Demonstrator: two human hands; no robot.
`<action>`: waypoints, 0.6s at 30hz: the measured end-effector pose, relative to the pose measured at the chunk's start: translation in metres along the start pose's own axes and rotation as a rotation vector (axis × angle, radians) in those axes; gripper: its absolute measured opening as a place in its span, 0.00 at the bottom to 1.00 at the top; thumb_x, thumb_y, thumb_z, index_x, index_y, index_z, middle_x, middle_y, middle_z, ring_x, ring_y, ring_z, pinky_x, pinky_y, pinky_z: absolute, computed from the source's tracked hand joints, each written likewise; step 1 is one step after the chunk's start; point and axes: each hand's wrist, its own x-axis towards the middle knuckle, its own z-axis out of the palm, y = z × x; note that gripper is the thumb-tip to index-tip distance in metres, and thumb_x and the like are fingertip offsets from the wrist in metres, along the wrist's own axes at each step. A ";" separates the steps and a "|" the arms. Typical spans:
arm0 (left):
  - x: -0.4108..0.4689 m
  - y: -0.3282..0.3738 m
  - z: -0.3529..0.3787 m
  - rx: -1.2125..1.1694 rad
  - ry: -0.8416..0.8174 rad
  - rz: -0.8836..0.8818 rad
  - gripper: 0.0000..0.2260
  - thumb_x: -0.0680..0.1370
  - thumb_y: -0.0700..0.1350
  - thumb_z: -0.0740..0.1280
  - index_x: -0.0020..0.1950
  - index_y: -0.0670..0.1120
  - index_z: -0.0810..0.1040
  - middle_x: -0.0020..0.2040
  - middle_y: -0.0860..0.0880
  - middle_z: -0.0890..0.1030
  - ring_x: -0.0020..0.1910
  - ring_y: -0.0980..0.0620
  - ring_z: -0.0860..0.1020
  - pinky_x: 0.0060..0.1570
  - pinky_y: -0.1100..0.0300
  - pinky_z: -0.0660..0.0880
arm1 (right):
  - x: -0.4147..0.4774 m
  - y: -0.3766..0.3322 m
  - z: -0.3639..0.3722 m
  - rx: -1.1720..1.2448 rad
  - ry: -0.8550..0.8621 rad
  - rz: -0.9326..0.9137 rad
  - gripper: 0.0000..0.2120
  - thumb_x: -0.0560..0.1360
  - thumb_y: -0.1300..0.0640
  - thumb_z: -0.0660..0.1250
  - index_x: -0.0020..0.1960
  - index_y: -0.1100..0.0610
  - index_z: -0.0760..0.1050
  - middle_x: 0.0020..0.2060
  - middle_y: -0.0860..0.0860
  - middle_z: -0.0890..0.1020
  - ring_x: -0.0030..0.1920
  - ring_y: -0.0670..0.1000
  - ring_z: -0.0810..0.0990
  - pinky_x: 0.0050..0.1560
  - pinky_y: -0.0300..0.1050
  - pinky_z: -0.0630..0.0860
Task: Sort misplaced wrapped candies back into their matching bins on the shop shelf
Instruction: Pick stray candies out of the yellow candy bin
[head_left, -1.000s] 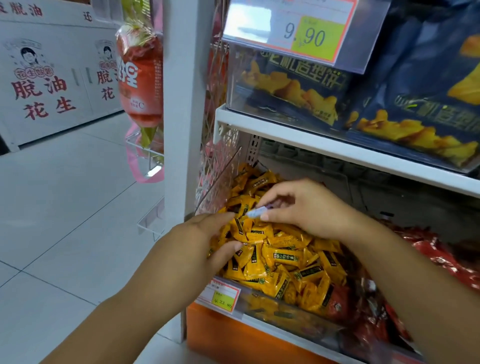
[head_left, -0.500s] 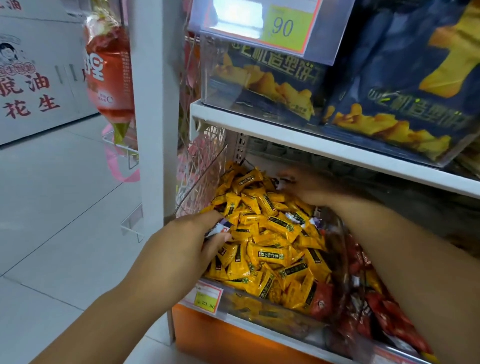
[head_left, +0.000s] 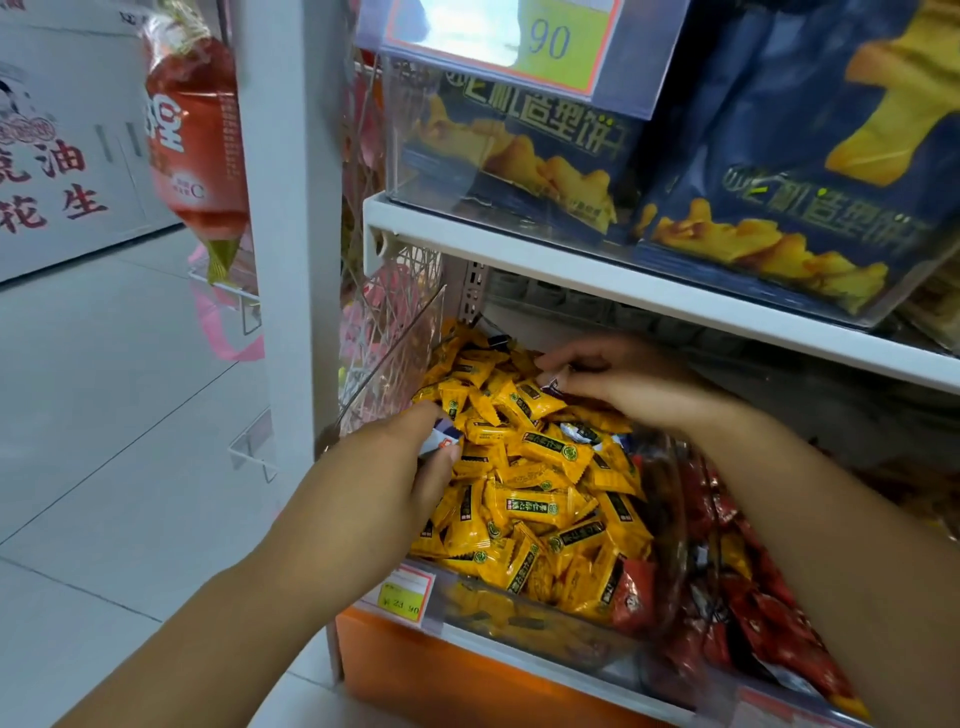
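Your left grip (head_left: 400, 467) pinches a pale candy (head_left: 440, 441), your right grip (head_left: 623, 387) a second stray (head_left: 550, 383); loosen either and it sinks among the yellow candies (head_left: 535, 499).

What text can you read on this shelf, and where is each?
"90": yellow price tag above.
"机造型饼": blue snack bags.
"23.90": bin's price tag.
"花生": white wall panel at left.
"C": red hanging bag.
Yellow candy wrappers: print too small.
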 end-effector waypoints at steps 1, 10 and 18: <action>0.000 0.001 0.001 -0.015 -0.003 0.000 0.05 0.80 0.53 0.59 0.52 0.54 0.71 0.27 0.52 0.68 0.27 0.57 0.70 0.27 0.62 0.58 | -0.007 -0.005 -0.002 -0.015 0.006 -0.005 0.10 0.77 0.54 0.68 0.55 0.41 0.77 0.49 0.33 0.79 0.46 0.28 0.75 0.49 0.27 0.70; 0.001 0.020 0.004 -0.220 -0.085 0.040 0.13 0.76 0.55 0.67 0.59 0.58 0.70 0.38 0.59 0.71 0.37 0.67 0.72 0.35 0.72 0.67 | -0.058 -0.051 0.020 0.351 -0.070 -0.085 0.19 0.68 0.68 0.75 0.52 0.55 0.72 0.40 0.51 0.77 0.39 0.52 0.77 0.46 0.49 0.78; 0.006 0.013 0.004 -0.097 -0.030 0.025 0.07 0.77 0.54 0.66 0.47 0.53 0.71 0.29 0.53 0.71 0.33 0.64 0.72 0.32 0.69 0.66 | -0.042 -0.023 -0.017 -0.202 -0.131 0.069 0.07 0.77 0.57 0.67 0.50 0.44 0.76 0.45 0.46 0.82 0.49 0.48 0.82 0.56 0.50 0.78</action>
